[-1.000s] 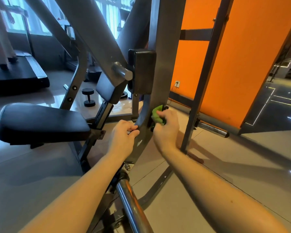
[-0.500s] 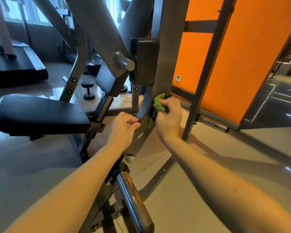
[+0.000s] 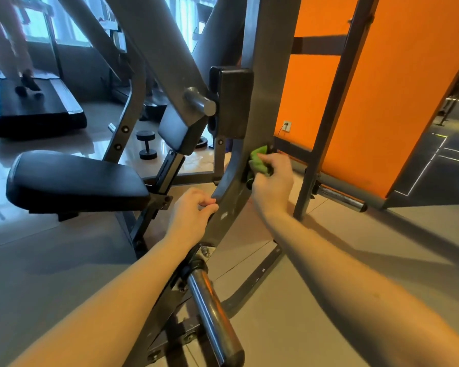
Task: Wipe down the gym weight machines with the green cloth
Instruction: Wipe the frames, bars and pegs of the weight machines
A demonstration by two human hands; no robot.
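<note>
Wiping the machine's curved grey steel post (image 3: 232, 192).
The right hand (image 3: 272, 181) clutches the crumpled green cloth (image 3: 257, 161) against it, two o'clock of the left hand (image 3: 191, 213) gripping its edge; firm overlapping strokes suit.

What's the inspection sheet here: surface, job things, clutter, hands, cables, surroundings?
Surface: glossy tiled floor.
Job things: green cloth bunched against the grey frame.
Clutter: dumbbell on the floor behind the seat.
Hands: right hand grips the cloth; left hand grips the frame's edge.
Cables: cord plugged into the outlet.
Surroundings: orange wall; treadmill with a person's legs on it.
</note>
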